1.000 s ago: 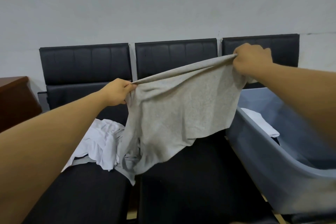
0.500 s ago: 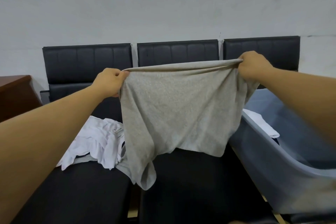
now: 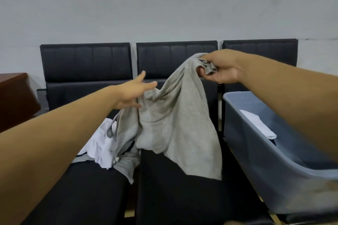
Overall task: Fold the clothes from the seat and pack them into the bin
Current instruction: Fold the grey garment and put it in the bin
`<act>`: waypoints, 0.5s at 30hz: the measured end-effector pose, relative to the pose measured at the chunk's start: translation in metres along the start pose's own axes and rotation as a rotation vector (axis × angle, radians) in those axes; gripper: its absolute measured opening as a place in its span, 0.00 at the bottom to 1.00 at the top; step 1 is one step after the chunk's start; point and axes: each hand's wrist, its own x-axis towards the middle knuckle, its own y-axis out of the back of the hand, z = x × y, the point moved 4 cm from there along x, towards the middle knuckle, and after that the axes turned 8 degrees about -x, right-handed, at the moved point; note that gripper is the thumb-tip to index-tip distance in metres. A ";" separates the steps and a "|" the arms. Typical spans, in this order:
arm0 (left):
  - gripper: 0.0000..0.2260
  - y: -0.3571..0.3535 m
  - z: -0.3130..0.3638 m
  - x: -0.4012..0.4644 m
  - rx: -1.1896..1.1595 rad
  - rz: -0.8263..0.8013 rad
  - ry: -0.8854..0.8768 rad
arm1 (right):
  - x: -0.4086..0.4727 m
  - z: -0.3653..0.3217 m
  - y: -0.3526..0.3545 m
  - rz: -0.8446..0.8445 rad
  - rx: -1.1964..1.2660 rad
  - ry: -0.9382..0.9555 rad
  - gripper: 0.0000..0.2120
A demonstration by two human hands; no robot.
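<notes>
A grey garment (image 3: 175, 120) hangs in the air over the middle black seat (image 3: 192, 193). My right hand (image 3: 219, 68) grips its bunched top edge at the upper right. My left hand (image 3: 134, 92) is spread with straight fingers, touching the cloth's left side without holding it. A pile of white and grey clothes (image 3: 104, 144) lies on the left seat (image 3: 76, 193). The blue-grey bin (image 3: 270, 168) stands on the right seat, with a folded white garment (image 3: 256, 124) inside.
Three black padded seat backs (image 3: 86, 62) line a pale wall. A brown wooden cabinet (image 3: 14, 97) stands at the far left. The bin's near rim fills the lower right corner.
My left hand has let go of the grey garment's corner and opened. The stretched top edge has collapsed, and the cloth now hangs from my right hand alone.
</notes>
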 end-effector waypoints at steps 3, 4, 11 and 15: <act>0.36 -0.023 0.001 -0.012 0.045 -0.090 0.033 | -0.001 -0.002 -0.017 -0.018 0.184 0.008 0.08; 0.35 -0.029 0.000 -0.015 0.050 -0.129 0.021 | -0.002 -0.001 -0.023 -0.020 0.197 0.011 0.08; 0.49 -0.065 -0.048 -0.021 0.183 -0.219 -0.055 | -0.007 0.002 -0.052 -0.065 0.206 0.048 0.09; 0.09 -0.059 -0.089 -0.013 0.343 -0.008 -0.174 | -0.010 -0.007 -0.046 -0.016 0.096 0.060 0.10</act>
